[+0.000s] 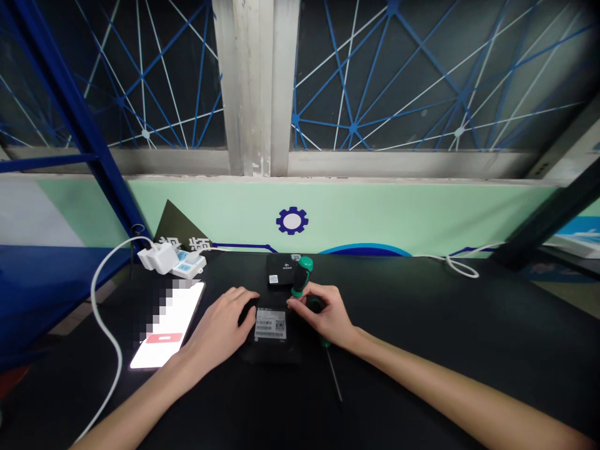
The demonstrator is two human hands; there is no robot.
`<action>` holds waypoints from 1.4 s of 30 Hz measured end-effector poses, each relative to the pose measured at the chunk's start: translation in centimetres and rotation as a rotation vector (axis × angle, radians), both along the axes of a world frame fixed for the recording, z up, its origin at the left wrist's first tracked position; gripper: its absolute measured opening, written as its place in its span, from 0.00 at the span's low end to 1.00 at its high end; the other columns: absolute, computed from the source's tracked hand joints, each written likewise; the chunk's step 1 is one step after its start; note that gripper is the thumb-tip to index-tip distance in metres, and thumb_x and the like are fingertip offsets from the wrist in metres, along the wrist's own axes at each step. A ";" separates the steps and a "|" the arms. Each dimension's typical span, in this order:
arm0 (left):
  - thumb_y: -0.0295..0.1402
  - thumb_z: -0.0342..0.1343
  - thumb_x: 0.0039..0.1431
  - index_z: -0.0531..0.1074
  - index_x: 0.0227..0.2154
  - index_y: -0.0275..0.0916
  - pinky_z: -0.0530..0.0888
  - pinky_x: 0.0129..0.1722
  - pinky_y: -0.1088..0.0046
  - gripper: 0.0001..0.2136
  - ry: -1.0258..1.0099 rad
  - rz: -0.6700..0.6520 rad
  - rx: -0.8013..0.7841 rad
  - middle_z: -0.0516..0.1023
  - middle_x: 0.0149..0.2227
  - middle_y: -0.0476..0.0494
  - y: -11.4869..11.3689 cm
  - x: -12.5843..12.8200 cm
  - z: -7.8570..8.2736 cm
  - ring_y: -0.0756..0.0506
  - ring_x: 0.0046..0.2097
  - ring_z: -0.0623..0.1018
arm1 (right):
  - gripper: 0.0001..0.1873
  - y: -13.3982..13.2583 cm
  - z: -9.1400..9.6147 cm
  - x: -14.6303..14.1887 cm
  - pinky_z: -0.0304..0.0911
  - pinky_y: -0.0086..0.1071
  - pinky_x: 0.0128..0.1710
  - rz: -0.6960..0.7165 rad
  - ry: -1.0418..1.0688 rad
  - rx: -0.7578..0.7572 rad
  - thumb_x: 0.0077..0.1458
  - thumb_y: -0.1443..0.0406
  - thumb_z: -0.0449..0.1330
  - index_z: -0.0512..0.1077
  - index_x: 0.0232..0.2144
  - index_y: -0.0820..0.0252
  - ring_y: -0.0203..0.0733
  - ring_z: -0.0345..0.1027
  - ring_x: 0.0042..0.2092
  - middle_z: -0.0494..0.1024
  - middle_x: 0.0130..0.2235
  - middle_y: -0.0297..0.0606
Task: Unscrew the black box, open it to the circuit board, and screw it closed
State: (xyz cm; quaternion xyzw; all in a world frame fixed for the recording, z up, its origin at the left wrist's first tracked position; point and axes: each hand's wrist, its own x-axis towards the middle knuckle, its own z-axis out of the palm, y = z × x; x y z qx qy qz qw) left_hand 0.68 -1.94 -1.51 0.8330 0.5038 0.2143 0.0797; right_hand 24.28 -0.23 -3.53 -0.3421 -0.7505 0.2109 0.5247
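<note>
A flat black device [273,351] with a white printed label and QR code on top lies on the table in front of me. My left hand [230,319] rests at its left side, fingers stretched out and thumb near the label's edge. At the device's far right corner, my right hand [327,310] pinches a screwdriver [302,275] with a green and black handle, held nearly upright. Its tip is hidden behind my fingers. Beneath my right hand lies a second green-handled screwdriver [334,374], its shaft pointing towards me.
Behind the device lies a black box [280,270] with a small QR sticker. A lit phone or tablet [171,325] is left of my left hand. A white charger [160,257] on a power strip [189,265] trails a white cable [112,337]. The wall [375,215] borders the table's back.
</note>
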 end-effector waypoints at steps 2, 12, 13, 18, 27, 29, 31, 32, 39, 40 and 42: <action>0.33 0.44 0.68 0.72 0.50 0.41 0.74 0.48 0.64 0.15 0.001 0.001 -0.002 0.78 0.46 0.44 0.0 0.0 0.1 0.41 0.49 0.77 | 0.11 0.0 0.1 0.1 0.66 0.30 0.29 0.010 -0.001 0.000 0.57 0.63 0.66 0.73 0.24 0.59 0.39 0.72 0.27 0.79 0.25 0.36; 0.34 0.44 0.68 0.72 0.51 0.40 0.73 0.51 0.61 0.15 0.015 0.003 0.001 0.78 0.48 0.42 0.1 -0.1 -0.2 0.41 0.51 0.76 | 0.08 -0.1 0.7 0.3 0.68 0.35 0.36 0.099 -0.001 0.023 0.61 0.66 0.62 0.79 0.30 0.58 0.42 0.75 0.33 0.83 0.30 0.39; 0.34 0.44 0.69 0.72 0.51 0.40 0.73 0.51 0.61 0.15 0.014 0.004 -0.002 0.78 0.48 0.42 0.2 -0.1 -0.3 0.41 0.51 0.76 | 0.08 -0.1 0.7 0.2 0.68 0.35 0.36 0.094 0.001 0.020 0.61 0.66 0.62 0.79 0.29 0.58 0.42 0.75 0.33 0.83 0.30 0.39; 0.34 0.44 0.68 0.72 0.51 0.41 0.72 0.51 0.61 0.15 0.021 0.008 -0.009 0.78 0.48 0.43 0.2 -0.1 -0.2 0.41 0.51 0.76 | 0.08 0.0 0.3 0.1 0.67 0.35 0.35 0.057 0.012 0.006 0.59 0.65 0.64 0.76 0.27 0.59 0.42 0.73 0.31 0.81 0.28 0.38; 0.33 0.44 0.68 0.71 0.49 0.41 0.71 0.51 0.61 0.13 0.009 0.010 -0.021 0.77 0.47 0.43 0.1 0.0 0.0 0.41 0.51 0.75 | 0.06 -0.2 0.7 0.4 0.68 0.36 0.38 0.095 -0.015 0.034 0.60 0.66 0.62 0.78 0.32 0.59 0.44 0.75 0.36 0.82 0.33 0.41; 0.33 0.44 0.68 0.71 0.48 0.41 0.71 0.50 0.61 0.13 0.007 0.011 -0.017 0.77 0.46 0.44 0.0 0.0 0.0 0.41 0.50 0.76 | 0.07 -0.2 0.7 0.4 0.69 0.36 0.39 0.118 -0.022 0.042 0.62 0.66 0.61 0.79 0.32 0.58 0.43 0.75 0.37 0.82 0.34 0.41; 0.34 0.44 0.67 0.71 0.47 0.41 0.72 0.49 0.62 0.12 0.004 0.012 -0.006 0.77 0.46 0.44 0.0 0.0 0.1 0.41 0.49 0.76 | 0.08 -0.2 0.7 0.4 0.69 0.36 0.39 0.114 -0.019 0.039 0.62 0.66 0.61 0.79 0.32 0.57 0.43 0.75 0.36 0.83 0.33 0.40; 0.34 0.44 0.67 0.71 0.47 0.42 0.72 0.49 0.62 0.12 0.002 0.017 0.002 0.77 0.45 0.44 0.0 0.0 0.1 0.41 0.49 0.76 | 0.08 -0.3 0.6 0.4 0.69 0.36 0.39 0.106 -0.016 0.036 0.62 0.66 0.61 0.79 0.31 0.57 0.43 0.75 0.36 0.83 0.32 0.40; 0.36 0.46 0.67 0.70 0.44 0.41 0.72 0.48 0.61 0.10 0.002 0.073 -0.010 0.76 0.44 0.43 0.0 -0.1 0.0 0.41 0.47 0.76 | 0.09 -0.1 0.4 0.2 0.67 0.34 0.34 0.052 -0.002 0.023 0.60 0.64 0.64 0.75 0.27 0.58 0.41 0.72 0.31 0.79 0.28 0.39; 0.36 0.46 0.67 0.70 0.44 0.41 0.72 0.48 0.61 0.10 0.001 0.072 -0.012 0.76 0.44 0.43 0.0 -0.1 0.0 0.41 0.47 0.76 | 0.09 0.0 0.3 0.2 0.67 0.34 0.33 0.040 0.000 0.023 0.59 0.63 0.64 0.74 0.27 0.58 0.41 0.72 0.31 0.78 0.28 0.38; 0.37 0.45 0.67 0.70 0.45 0.42 0.72 0.48 0.61 0.11 -0.002 0.064 -0.010 0.76 0.44 0.43 0.0 -0.1 -0.1 0.41 0.47 0.76 | 0.10 0.1 0.1 0.1 0.66 0.34 0.32 0.018 0.003 0.018 0.58 0.63 0.65 0.73 0.26 0.58 0.41 0.72 0.30 0.78 0.28 0.38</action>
